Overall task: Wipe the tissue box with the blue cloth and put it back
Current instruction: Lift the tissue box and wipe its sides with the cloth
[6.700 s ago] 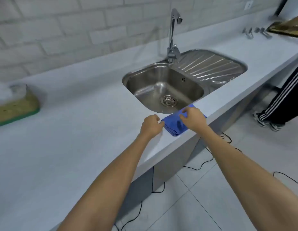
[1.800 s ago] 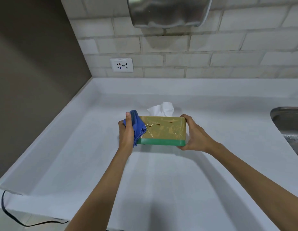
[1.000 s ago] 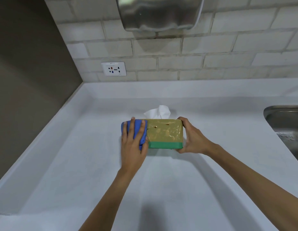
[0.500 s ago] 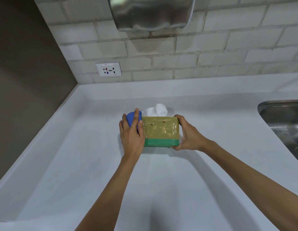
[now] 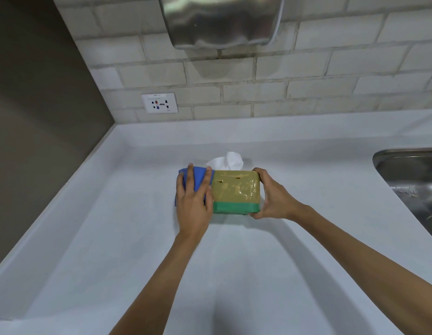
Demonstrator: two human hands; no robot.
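Observation:
The tissue box is gold on its front with a green band along the bottom, and a white tissue sticks out of its top. It is held just above the white counter. My right hand grips its right end. My left hand lies flat over the blue cloth, pressing it against the left part of the box's front. The cloth covers the box's left end, which is hidden.
A steel sink sits at the right edge. On the brick wall hang a steel hand dryer above the box and a socket to the left. A dark side wall closes the counter's left side.
My left hand has spread flat over the cloth on the box's front left, after curling around the left end half a second ago. The right hand keeps its grip.

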